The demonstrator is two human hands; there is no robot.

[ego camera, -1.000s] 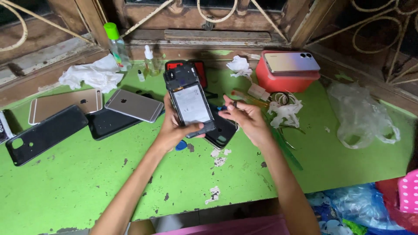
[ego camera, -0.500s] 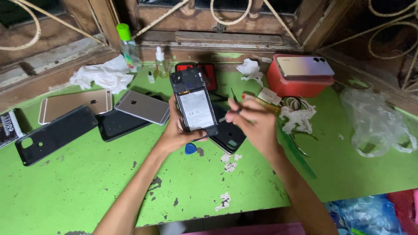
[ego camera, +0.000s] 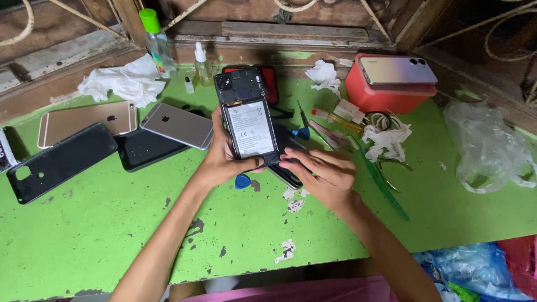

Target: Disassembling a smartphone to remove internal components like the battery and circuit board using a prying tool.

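Opened black smartphone (ego camera: 246, 120) with back cover removed, white battery label and circuit board exposed: held upright above green painted wooden worktop (ego camera: 112, 235), lower edge at centre of bench.

Nearest: left hand (ego camera: 221, 162) wrapped around lower left side of handset, fingers closed on its edge, thumb across bottom of battery. Right hand (ego camera: 321, 173) just beside, fingertips (ego camera: 288, 163) pinched together at bottom corner of handset; whether anything small sits between them cannot be told. Blue triangular plastic pick (ego camera: 243, 180) lying on worktop directly beneath hands. Dark detached cover (ego camera: 291, 176) under right palm, partly hidden.

Step judged in hand: work at bottom edge of opened handset, likely around lower connector or board area. Next move calls for steady left-hand support and fine, light right-hand pressure at that corner.

Further out: grey metal phone (ego camera: 178, 124) and gold metal phone (ego camera: 84, 120) lying back up to left, black plastic back cover (ego camera: 53, 162) beside them. Red plastic box (ego camera: 386, 92) to far right, pale iridescent phone (ego camera: 398, 70) resting on top. Clear bottle with green cap (ego camera: 156, 39) at rear edge.
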